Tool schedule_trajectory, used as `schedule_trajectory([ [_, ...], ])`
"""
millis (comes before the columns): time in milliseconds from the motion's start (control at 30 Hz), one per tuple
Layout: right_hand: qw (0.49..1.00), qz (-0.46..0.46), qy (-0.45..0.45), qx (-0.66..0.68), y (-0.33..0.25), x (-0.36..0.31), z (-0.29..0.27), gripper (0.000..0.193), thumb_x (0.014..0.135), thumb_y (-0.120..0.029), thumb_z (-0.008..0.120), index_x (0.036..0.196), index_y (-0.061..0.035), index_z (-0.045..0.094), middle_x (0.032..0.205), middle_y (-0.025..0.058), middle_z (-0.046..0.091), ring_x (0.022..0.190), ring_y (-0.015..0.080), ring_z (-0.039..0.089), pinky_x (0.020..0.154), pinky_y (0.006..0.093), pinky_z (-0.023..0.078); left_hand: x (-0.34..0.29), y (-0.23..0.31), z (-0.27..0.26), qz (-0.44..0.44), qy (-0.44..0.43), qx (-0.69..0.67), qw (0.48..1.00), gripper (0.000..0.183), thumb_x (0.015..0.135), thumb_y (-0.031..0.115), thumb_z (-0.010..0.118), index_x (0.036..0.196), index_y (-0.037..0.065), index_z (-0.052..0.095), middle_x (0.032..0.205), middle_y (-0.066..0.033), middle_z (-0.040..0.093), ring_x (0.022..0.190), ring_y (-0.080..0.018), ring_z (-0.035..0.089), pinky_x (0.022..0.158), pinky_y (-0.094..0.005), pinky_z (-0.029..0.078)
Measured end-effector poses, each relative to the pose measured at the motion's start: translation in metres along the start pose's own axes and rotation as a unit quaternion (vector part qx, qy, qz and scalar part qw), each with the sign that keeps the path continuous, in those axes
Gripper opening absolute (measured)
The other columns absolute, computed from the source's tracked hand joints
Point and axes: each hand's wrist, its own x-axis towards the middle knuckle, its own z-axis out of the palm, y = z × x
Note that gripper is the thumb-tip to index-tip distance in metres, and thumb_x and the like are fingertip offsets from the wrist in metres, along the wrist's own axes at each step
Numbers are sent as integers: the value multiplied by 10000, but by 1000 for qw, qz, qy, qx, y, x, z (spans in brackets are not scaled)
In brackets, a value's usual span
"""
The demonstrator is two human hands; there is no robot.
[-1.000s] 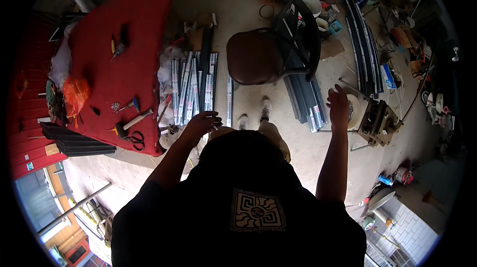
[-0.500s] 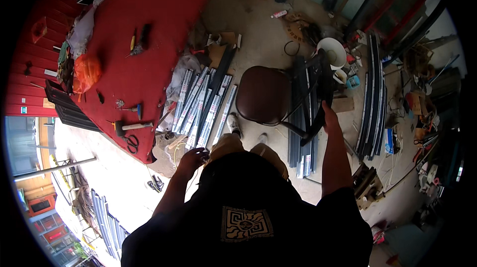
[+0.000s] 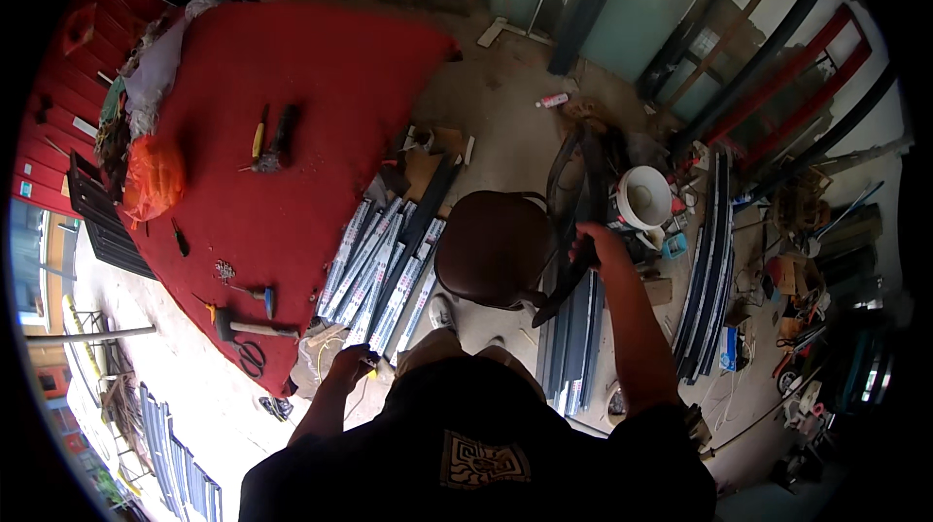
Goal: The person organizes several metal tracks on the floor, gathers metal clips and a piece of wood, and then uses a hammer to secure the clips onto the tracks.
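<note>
A chair with a brown padded seat (image 3: 493,248) and a dark curved back (image 3: 571,221) stands in front of me on the floor. My right hand (image 3: 601,248), arm stretched forward, is closed around the top of that back. Low at my left side, my left hand (image 3: 352,366) has its fingers curled around a small dark thing that I cannot make out. It hangs near the ends of several long profiles (image 3: 381,274) with pale labelled film. Another bundle of dark profiles (image 3: 571,342) lies partly under the chair back.
To the left, a red-covered table (image 3: 262,123) bears a hammer (image 3: 258,330), scissors (image 3: 251,359) and an orange plastic bag (image 3: 154,177). A white bucket (image 3: 645,197) stands beyond the chair. More long dark profiles (image 3: 708,269) lie at right. Glass panels (image 3: 622,41) lean at the back.
The view has tilted up, showing more of the back wall. The chair, still in my right hand's grip, has turned and shifted slightly left. My left hand stays low at my side.
</note>
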Motion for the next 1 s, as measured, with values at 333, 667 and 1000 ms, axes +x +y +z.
schedule_trajectory([
  [333, 996, -80, -28, -38, -205, 5, 25, 307, 911, -340, 805, 941, -70, 664, 840, 98, 701, 689, 272, 733, 681, 406, 644, 66, 67, 19, 26, 85, -32, 995, 191, 996, 33, 592, 1173, -18, 642, 995, -146, 695, 929, -270, 741, 887, -408, 645],
  [667, 990, -79, -30, -109, -361, 144, 95, 314, 895, -347, 818, 941, -93, 638, 861, 81, 686, 707, 248, 741, 659, 399, 652, 105, 71, 141, 31, 114, -75, 990, 383, 921, -46, 525, 1298, -84, 578, 1091, -190, 660, 895, -304, 714, 804, -434, 646],
  [1000, 982, -79, -52, -163, -483, 321, 197, 326, 880, -340, 813, 1005, -81, 659, 885, 80, 695, 743, 263, 742, 713, 429, 628, 92, 83, 297, 71, 119, 241, 961, 292, 1028, 246, 609, 1206, 36, 704, 1061, -149, 740, 1015, -288, 705, 893, -455, 544],
])
